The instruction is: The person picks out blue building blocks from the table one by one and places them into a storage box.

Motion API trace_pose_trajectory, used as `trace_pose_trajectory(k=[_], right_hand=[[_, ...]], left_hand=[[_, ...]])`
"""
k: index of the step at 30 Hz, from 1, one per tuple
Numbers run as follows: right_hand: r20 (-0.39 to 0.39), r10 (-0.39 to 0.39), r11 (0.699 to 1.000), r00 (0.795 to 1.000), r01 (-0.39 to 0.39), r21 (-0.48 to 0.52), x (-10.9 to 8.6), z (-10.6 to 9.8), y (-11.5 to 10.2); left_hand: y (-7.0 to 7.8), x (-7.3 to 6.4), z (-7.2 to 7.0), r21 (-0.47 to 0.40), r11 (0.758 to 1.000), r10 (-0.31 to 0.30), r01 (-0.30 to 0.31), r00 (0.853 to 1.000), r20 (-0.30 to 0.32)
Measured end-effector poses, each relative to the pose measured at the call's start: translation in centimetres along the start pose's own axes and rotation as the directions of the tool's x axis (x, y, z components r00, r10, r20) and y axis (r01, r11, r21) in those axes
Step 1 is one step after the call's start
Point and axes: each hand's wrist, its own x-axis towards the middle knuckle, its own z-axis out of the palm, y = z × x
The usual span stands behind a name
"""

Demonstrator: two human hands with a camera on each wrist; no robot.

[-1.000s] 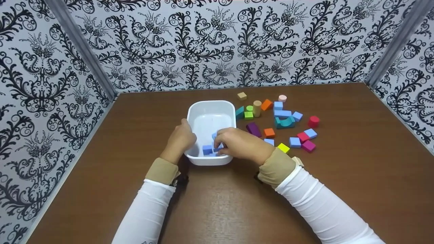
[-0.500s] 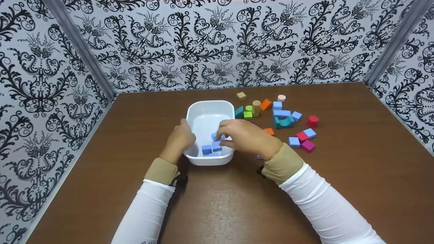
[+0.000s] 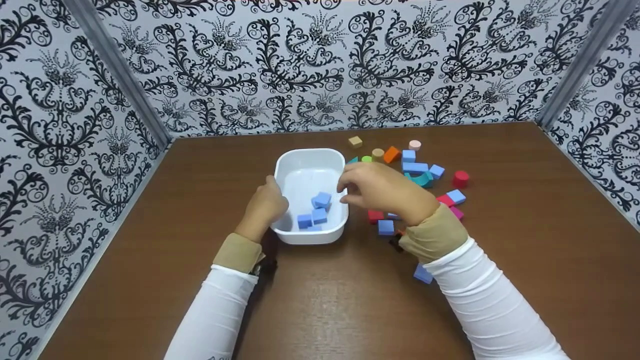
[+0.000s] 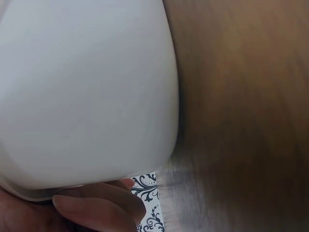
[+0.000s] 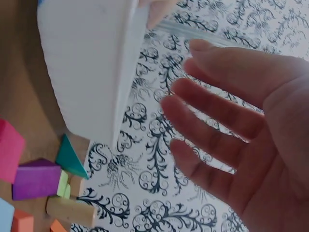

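A brown wooden surface (image 3: 320, 295) spreads wide, and on it sits the white plastic tub (image 3: 307, 239), left of the loose pieces. Here's the right hand (image 3: 380, 187), its grip released and holding nothing at the right rim; the left hand (image 3: 267, 202) has its grip curled on the left rim. Several blue blocks (image 3: 319, 216) are in, bunched toward the near end, and more outlying blue blocks (image 3: 415, 167) lie out among other colours, including a red cylinder (image 3: 461, 179), so it looks only partway. And the change: half a second ago the right fingertips were down over the tubbed blocks; now they're clear, the left hand unmoved.
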Motion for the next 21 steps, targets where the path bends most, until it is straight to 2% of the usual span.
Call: trace_pose_trajectory(k=[3, 6, 10, 12, 14, 16, 19, 21], right_hand=[[0.074, 0.057, 0.998, 0.996, -0.059, 0.02, -0.3, -0.5, 0.8], [0.192, 0.147, 0.987, 0.97, -0.156, 0.031, -0.9, -1.0, 1.9], [0.304, 0.292, 0.949, 0.907, -0.314, 0.025, -2.1, -1.4, 3.2], [0.326, 0.357, 0.924, 0.876, -0.383, 0.017, -2.6, -1.4, 3.8], [0.348, 0.426, 0.891, 0.835, -0.455, 0.003, -2.9, -1.3, 4.2], [0.367, 0.467, 0.869, 0.804, -0.495, -0.02, -3.1, -1.2, 4.5], [0.388, 0.505, 0.847, 0.771, -0.53, -0.05, -3.0, -0.8, 4.7], [0.387, 0.514, 0.846, 0.765, -0.527, -0.082, -2.9, -0.5, 4.8]], left_hand=[[0.0, 0.0, 0.0, -0.001, 1.0, -0.006, 0.006, 1.0, 0.002], [0.0, 0.0, 0.0, -0.004, 1.0, -0.011, 0.011, 1.0, 0.005], [0.1, 0.0, 0.0, -0.007, 1.0, -0.013, 0.013, 1.0, 0.007], [0.1, 0.0, 0.0, -0.005, 1.0, -0.014, 0.014, 1.0, 0.006], [0.1, 0.0, 0.0, -0.002, 1.0, -0.016, 0.016, 1.0, 0.005], [0.1, 0.0, 0.0, 0.001, 1.0, -0.018, 0.018, 1.0, 0.004], [0.1, 0.0, 0.0, 0.002, 1.0, -0.018, 0.018, 1.0, 0.006], [0.1, 0.0, 0.0, 0.002, 1.0, -0.019, 0.019, 1.0, 0.008]])
